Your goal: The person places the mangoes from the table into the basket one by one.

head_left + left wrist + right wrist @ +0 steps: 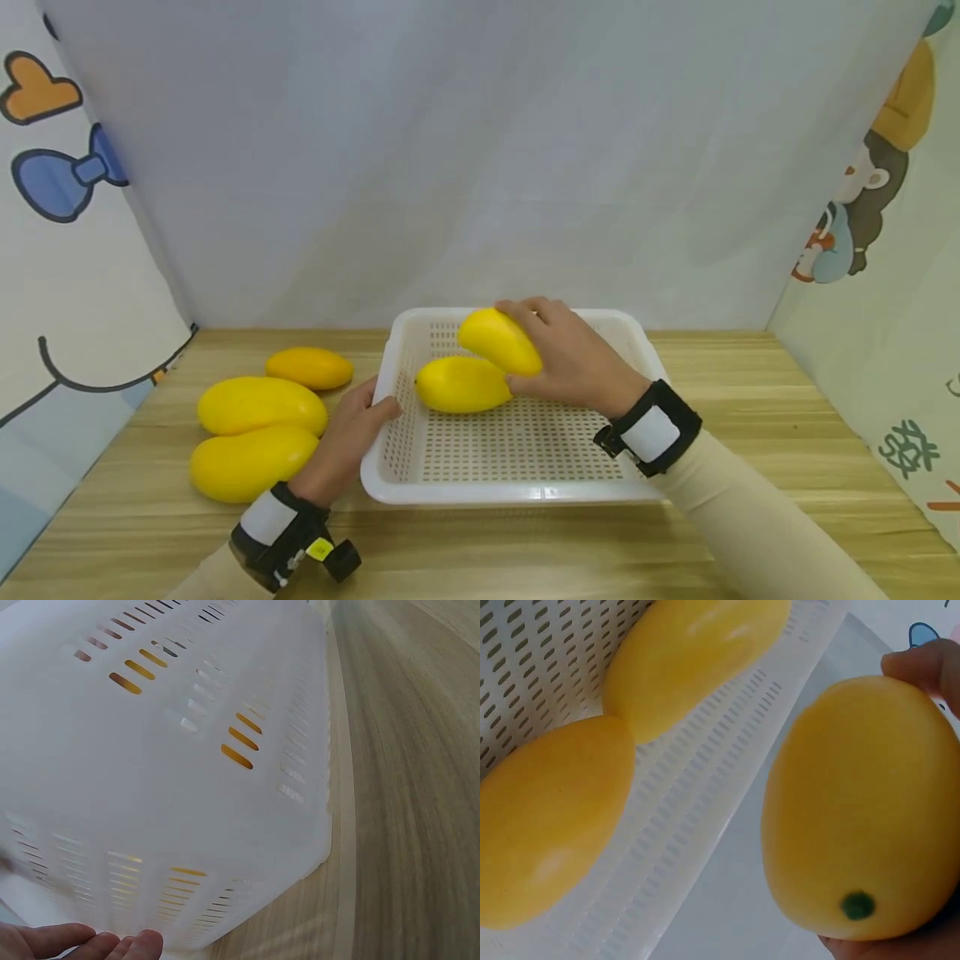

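We judge the step in hand to be handling the held mango (498, 340) over the white basket (487, 493). The right hand (562, 346) grips that fruit between thumb and fingers, above the basket floor; the left hand (352, 433) grips the basket's left rim, thumb over the top. If the fruit is going in, we think the next move calls for a low, soft release beside the basket mango (457, 385); if out, a lift clear of the rim. We cannot tell which. On the surface (450, 567), left of the basket, we see a small mango (309, 368) and 2 larger mangoes (262, 406).

In the head view we find only 1 mango inside besides the held fruit; the right wrist view shows 2, the upper mango (697, 664) and the lower mango (551, 825), end to end, so the right hand probably hides the other. That view alone shows us the green stem mark (857, 905) on the held mango. In the left wrist view, we see yellow through the basket's slots.
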Demonstrator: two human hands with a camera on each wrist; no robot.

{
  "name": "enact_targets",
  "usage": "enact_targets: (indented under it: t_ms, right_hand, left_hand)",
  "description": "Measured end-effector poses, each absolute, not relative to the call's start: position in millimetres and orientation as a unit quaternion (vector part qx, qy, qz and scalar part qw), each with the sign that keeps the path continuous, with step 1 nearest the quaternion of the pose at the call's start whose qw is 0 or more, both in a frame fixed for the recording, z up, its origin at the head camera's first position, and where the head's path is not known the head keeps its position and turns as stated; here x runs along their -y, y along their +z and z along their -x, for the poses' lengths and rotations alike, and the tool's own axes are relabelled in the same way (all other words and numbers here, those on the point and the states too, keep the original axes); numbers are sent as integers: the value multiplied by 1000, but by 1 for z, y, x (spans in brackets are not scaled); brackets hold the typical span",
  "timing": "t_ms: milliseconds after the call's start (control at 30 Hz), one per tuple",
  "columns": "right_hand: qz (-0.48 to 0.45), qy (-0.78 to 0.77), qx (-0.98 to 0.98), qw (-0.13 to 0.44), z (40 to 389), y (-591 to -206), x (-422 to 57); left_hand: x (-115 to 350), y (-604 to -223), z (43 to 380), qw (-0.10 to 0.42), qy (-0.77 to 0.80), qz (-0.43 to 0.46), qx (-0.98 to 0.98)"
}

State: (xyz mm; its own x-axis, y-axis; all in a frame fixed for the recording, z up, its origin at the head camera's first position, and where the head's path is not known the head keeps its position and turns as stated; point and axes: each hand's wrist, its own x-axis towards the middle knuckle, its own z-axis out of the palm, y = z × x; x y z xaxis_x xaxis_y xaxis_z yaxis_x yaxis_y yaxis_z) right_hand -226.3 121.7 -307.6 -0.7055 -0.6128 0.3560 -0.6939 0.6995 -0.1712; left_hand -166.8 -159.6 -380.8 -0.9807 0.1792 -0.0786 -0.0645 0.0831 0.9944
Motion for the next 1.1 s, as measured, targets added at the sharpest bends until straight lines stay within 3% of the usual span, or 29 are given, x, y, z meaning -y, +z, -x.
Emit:
enact_targets:
  t_ms: [533, 1100]
  right_hand:
    - [-401, 135, 898, 119, 220, -322, -105]
    - [-426, 157, 890, 52, 214, -329, -97]
  left_hand:
    - [161, -380, 167, 93, 669, -38, -736]
    - [161, -382, 167, 97, 676, -48, -729]
